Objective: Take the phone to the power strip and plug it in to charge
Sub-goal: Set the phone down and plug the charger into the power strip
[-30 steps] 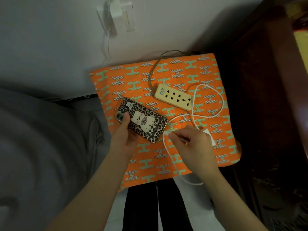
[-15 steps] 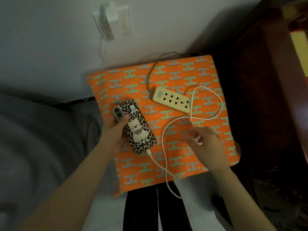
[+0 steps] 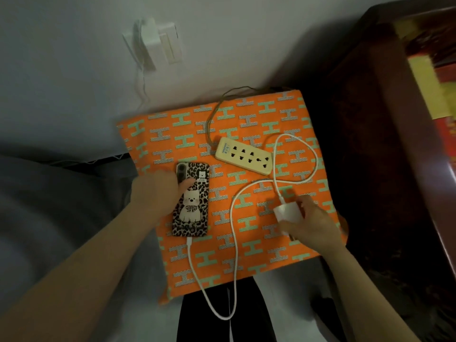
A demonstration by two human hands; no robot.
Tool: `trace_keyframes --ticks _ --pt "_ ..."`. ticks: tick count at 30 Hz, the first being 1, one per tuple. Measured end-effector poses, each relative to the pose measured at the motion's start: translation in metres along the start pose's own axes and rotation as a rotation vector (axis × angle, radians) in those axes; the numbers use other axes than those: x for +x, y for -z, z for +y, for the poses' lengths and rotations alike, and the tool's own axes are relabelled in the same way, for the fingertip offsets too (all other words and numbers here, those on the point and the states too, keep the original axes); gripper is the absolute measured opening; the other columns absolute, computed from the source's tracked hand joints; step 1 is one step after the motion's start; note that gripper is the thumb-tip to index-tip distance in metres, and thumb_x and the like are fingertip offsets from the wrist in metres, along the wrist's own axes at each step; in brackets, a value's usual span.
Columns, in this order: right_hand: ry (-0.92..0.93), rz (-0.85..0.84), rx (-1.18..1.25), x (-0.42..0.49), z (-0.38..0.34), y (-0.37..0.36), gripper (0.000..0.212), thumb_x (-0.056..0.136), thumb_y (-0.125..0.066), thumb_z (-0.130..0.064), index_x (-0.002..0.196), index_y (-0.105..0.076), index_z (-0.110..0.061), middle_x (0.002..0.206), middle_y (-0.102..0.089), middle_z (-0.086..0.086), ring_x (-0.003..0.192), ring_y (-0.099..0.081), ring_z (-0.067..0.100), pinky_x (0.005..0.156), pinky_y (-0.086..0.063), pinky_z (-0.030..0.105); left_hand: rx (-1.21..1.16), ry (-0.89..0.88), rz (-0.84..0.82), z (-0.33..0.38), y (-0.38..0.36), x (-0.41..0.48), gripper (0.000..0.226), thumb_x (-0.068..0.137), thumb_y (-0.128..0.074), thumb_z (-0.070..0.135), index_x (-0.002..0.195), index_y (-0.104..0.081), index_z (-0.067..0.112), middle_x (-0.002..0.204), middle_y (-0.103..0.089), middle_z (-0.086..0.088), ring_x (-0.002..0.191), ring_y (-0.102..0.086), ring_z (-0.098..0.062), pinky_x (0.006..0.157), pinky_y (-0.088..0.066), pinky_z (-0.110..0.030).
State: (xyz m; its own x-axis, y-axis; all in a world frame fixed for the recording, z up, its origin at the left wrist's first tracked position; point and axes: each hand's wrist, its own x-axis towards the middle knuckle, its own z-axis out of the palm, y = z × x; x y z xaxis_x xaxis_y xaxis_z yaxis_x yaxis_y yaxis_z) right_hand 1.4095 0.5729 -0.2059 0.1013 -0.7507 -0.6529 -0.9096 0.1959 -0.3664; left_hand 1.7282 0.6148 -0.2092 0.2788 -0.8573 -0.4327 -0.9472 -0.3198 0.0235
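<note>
With the white cable (image 3: 235, 233) now seated in the phone (image 3: 192, 201), which lies face down on the orange cloth (image 3: 259, 253) under the left hand (image 3: 158, 193), thumb pressing it flat. The right hand (image 3: 308, 223) has just closed its fingers around the white charger block (image 3: 287, 213); only the power strip (image 3: 244, 156) beside it remains.

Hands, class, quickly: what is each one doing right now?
Left hand: resting on the phone, thumb across its back; not clearly gripping it.
Right hand: closed around the white charger adapter.
</note>
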Motion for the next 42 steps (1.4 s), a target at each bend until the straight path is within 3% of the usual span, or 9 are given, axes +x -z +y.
trace_keyframes --ticks 4,8,11,17,22,25,30,39,42 --pt "0.038 -0.397 0.766 -0.001 -0.015 0.032 0.039 0.065 -0.069 -0.05 0.103 -0.066 -0.038 0.087 -0.069 -0.015 0.078 -0.063 0.006 0.063 -0.048 0.024 -0.24 -0.277 0.241 0.017 0.013 0.021 0.029 0.091 -0.049 0.045 0.083 -0.047 0.017 0.079 -0.059 -0.001 0.068 -0.054 -0.016 0.053 -0.043 -0.028" --pt "0.24 -0.396 1.051 0.008 -0.04 0.048 0.028 0.073 -0.069 -0.022 0.1 -0.063 -0.02 0.087 -0.066 -0.003 0.074 -0.059 0.014 0.061 -0.05 0.02 -0.354 -0.525 0.169 0.05 0.018 0.045 0.061 0.078 -0.065 0.044 0.131 -0.049 0.017 0.134 -0.052 0.001 0.125 -0.044 -0.016 0.104 -0.04 -0.037" --pt "0.31 -0.272 0.968 0.019 -0.063 0.054 0.027 0.077 -0.07 -0.017 0.099 -0.059 -0.027 0.078 -0.061 -0.004 0.061 -0.047 0.01 0.053 -0.043 0.019 -0.423 -0.546 0.11 0.059 0.016 0.057 0.071 0.073 -0.072 0.04 0.136 -0.047 0.019 0.14 -0.05 0.002 0.131 -0.04 -0.017 0.112 -0.033 -0.041" --pt "0.33 0.068 0.719 0.042 -0.097 0.046 0.032 0.067 -0.083 -0.031 0.086 -0.057 -0.023 0.085 -0.066 0.006 0.056 -0.064 0.005 0.047 -0.051 0.022 -0.485 -0.474 0.157 0.063 0.01 0.061 0.064 0.07 -0.076 0.032 0.129 -0.056 0.014 0.128 -0.059 -0.001 0.123 -0.046 -0.019 0.107 -0.033 -0.034" --pt "0.414 0.251 0.475 0.053 -0.103 0.036 0.036 0.062 -0.082 -0.044 0.08 -0.052 -0.038 0.081 -0.068 0.001 0.066 -0.069 0.021 0.05 -0.058 0.036 -0.505 -0.433 0.15 0.064 0.01 0.057 0.066 0.069 -0.078 0.03 0.129 -0.055 0.013 0.128 -0.057 -0.002 0.123 -0.045 -0.02 0.108 -0.034 -0.036" --pt "0.494 0.3 0.344 0.06 -0.1 0.035 0.031 0.067 -0.08 -0.04 0.083 -0.055 -0.034 0.08 -0.063 -0.009 0.069 -0.067 0.02 0.051 -0.057 0.036 -0.578 -0.36 0.111 0.058 0.01 0.056 0.068 0.068 -0.08 0.024 0.129 -0.055 0.013 0.127 -0.057 -0.004 0.121 -0.046 -0.021 0.105 -0.038 -0.042" --pt "0.695 0.243 0.073 0.065 -0.104 0.031 0.031 0.073 -0.078 -0.034 0.096 -0.065 -0.018 0.084 -0.06 -0.006 0.069 -0.053 0.003 0.055 -0.035 0.01 -0.598 -0.32 0.085 0.057 0.013 0.056 0.07 0.065 -0.082 0.025 0.128 -0.056 0.011 0.128 -0.059 -0.006 0.121 -0.049 -0.024 0.105 -0.039 -0.041" --pt "0.724 0.486 -0.396 0.06 -0.115 0.04 0.038 0.071 -0.074 -0.045 0.097 -0.071 -0.016 0.089 -0.072 0.007 0.087 -0.062 0.028 0.072 -0.045 0.037 -0.605 -0.331 0.095 0.057 0.012 0.055 0.064 0.063 -0.082 0.025 0.122 -0.06 0.01 0.122 -0.063 -0.006 0.118 -0.052 -0.024 0.104 -0.04 -0.043" --pt "0.783 0.462 -0.301 0.058 -0.118 0.032 0.025 0.072 -0.077 -0.029 0.088 -0.07 -0.012 0.08 -0.072 0.01 0.078 -0.064 0.029 0.071 -0.046 0.034 -0.565 -0.338 0.089 0.058 0.012 0.055 0.066 0.064 -0.082 0.025 0.124 -0.059 0.01 0.122 -0.062 -0.005 0.119 -0.052 -0.025 0.105 -0.04 -0.044"
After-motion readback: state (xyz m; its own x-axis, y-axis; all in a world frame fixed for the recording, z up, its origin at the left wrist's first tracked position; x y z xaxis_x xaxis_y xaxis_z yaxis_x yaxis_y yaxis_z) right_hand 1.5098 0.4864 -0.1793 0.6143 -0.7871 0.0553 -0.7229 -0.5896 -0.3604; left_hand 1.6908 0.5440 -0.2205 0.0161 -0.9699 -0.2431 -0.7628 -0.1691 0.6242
